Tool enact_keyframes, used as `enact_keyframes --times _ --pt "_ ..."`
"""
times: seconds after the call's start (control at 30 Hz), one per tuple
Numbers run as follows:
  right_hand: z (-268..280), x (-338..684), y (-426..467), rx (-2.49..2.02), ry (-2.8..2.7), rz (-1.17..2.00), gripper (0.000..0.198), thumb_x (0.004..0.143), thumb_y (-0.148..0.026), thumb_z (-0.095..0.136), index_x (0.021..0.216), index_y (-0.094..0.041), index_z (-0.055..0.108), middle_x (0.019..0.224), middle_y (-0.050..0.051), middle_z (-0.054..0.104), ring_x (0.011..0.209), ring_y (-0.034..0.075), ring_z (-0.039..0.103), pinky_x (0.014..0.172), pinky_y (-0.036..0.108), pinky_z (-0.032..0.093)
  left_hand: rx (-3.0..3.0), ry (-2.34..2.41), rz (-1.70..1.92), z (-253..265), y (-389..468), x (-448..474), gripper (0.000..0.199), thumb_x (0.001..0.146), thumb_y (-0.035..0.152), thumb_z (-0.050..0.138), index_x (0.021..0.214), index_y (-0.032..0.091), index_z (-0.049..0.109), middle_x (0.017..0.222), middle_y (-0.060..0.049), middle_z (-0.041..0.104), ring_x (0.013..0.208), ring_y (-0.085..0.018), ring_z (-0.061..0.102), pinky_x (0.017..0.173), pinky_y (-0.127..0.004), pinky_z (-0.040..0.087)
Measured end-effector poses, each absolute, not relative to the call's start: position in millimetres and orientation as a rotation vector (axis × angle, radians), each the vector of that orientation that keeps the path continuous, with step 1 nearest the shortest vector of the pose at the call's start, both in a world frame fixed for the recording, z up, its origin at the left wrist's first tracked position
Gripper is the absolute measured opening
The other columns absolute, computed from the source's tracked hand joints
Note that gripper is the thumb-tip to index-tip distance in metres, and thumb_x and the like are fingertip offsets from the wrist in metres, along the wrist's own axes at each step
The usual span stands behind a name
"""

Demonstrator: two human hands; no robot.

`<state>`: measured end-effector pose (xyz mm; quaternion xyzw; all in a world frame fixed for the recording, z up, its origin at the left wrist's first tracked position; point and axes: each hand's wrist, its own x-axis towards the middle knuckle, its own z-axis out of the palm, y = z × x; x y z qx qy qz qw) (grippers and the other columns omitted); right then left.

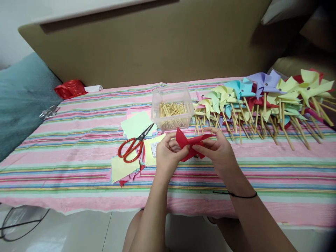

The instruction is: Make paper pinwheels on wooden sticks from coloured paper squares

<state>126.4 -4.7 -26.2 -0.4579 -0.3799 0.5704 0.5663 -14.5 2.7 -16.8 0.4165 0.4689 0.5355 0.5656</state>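
A red paper pinwheel head (193, 140) is held up above the striped cloth, its points folded and sticking out. My left hand (170, 149) pinches its left side between thumb and fingers. On the other side my right hand (218, 147) grips it, thumb near the middle. No stick shows on this piece. Just below it, a small shiny bit is partly hidden by the paper. Beside my left hand lies a yellow paper sheet (150, 151) with a small white box (154, 149) on it. Scissors with red handles (135, 144) rest on paper to the left.
A clear plastic box (172, 122) of short wooden sticks (173, 110) stands beyond my hands. Many finished paper pinwheels (241, 90) are piled at the right. Paper squares (125, 168) lie left, with a red plastic bag (70, 89) at the far left.
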Motion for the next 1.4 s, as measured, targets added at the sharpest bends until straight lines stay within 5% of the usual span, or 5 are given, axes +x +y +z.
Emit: enact_keyframes --times 0.2,0.4,0.7,0.97,1.4 --pt "-27 126 -5 -1.123 -0.985 1.217 0.071 0.059 -0.029 0.085 0.116 -0.025 0.044 0.069 0.000 0.073 0.059 0.020 0.069 0.048 0.027 0.056 1.042 1.087 1.243 -23 5 -16 0.012 0.059 0.014 0.072 0.071 0.014 0.069 0.065 -0.003 0.071 0.060 -0.013 0.064 0.058 -0.022 0.049" --pt "-29 125 -5 -1.131 -1.016 1.178 0.070 0.059 -0.029 0.085 0.115 -0.026 0.044 0.067 0.000 0.072 0.057 0.022 0.068 0.044 0.029 0.055 1.087 1.122 1.210 -22 4 -19 0.008 0.062 0.015 0.069 0.070 0.015 0.071 0.062 0.001 0.068 0.059 -0.014 0.062 0.056 -0.023 0.049" --pt "-29 123 -6 -1.062 -1.046 1.175 0.067 0.063 -0.027 0.083 0.116 -0.025 0.042 0.071 0.001 0.074 0.069 0.022 0.072 0.060 0.032 0.058 1.053 1.102 1.181 -22 4 -19 0.007 0.063 0.016 0.069 0.069 0.015 0.066 0.062 0.001 0.068 0.058 -0.012 0.062 0.057 -0.022 0.048" --pt "-32 123 -5 -1.028 -1.033 1.193 0.067 0.062 -0.027 0.083 0.114 -0.025 0.041 0.072 0.000 0.074 0.067 0.020 0.071 0.060 0.029 0.057 1.047 1.118 1.237 -15 2 -18 0.040 0.061 0.013 0.071 0.091 0.020 0.047 0.062 0.005 0.067 0.047 -0.008 0.055 0.048 -0.017 0.041" --pt "-28 126 -5 -1.110 -1.040 1.163 0.062 0.060 -0.032 0.084 0.107 -0.028 0.043 0.072 -0.001 0.071 0.070 0.025 0.072 0.066 0.041 0.060 1.040 1.103 1.260 -13 0 -15 0.044 0.059 0.014 0.072 0.087 0.023 0.040 0.058 0.007 0.065 0.043 -0.007 0.055 0.044 -0.015 0.038"
